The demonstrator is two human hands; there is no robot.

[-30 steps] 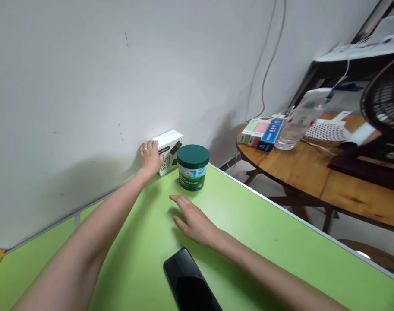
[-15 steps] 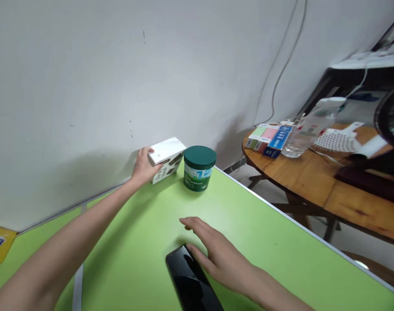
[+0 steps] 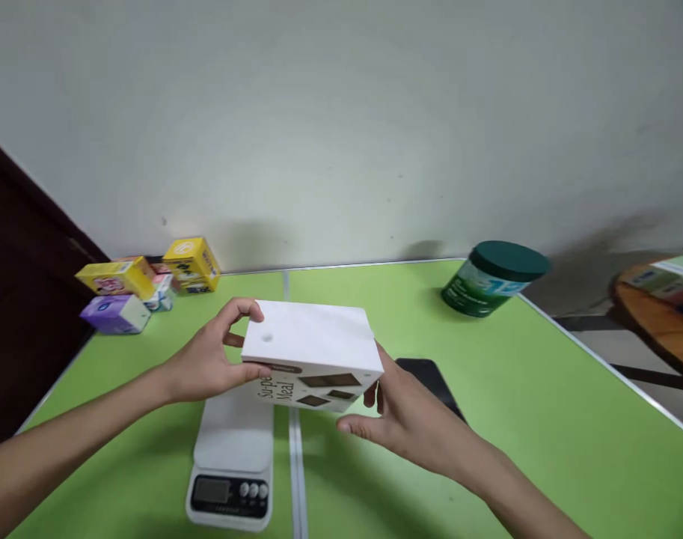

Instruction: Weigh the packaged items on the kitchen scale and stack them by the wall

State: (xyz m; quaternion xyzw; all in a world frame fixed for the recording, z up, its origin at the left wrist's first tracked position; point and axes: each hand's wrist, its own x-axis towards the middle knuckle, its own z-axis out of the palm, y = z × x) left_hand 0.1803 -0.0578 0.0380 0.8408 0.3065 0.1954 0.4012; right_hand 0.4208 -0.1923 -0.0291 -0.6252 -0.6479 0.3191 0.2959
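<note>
A white carton (image 3: pixel 313 333) with brown pictures and "Su-per Meal" lettering is held up off the table, its plain white side facing up. My left hand (image 3: pixel 212 355) grips its left end, fingers on the far side and thumb on the printed front. At the right end is my right hand (image 3: pixel 411 412), its fingers against or just behind the carton and partly hidden. Its thumb stays apart from the carton, below the front. Under the carton's left part lies a white kitchen scale (image 3: pixel 234 438) with a dark display. A black phone (image 3: pixel 431 382) lies behind my right hand.
A green tub (image 3: pixel 492 278) with a dark green lid stands toward the back right. Small yellow boxes (image 3: pixel 192 263) and a purple box (image 3: pixel 115 313) sit at the back left. The green table (image 3: pixel 503 419) meets the wall behind; a wooden table (image 3: pixel 663 314) is at the right.
My left hand has brought the carton from beside the tub toward the middle, above the scale. My right hand has moved from beside the phone to the carton's right end. The view has turned left.
</note>
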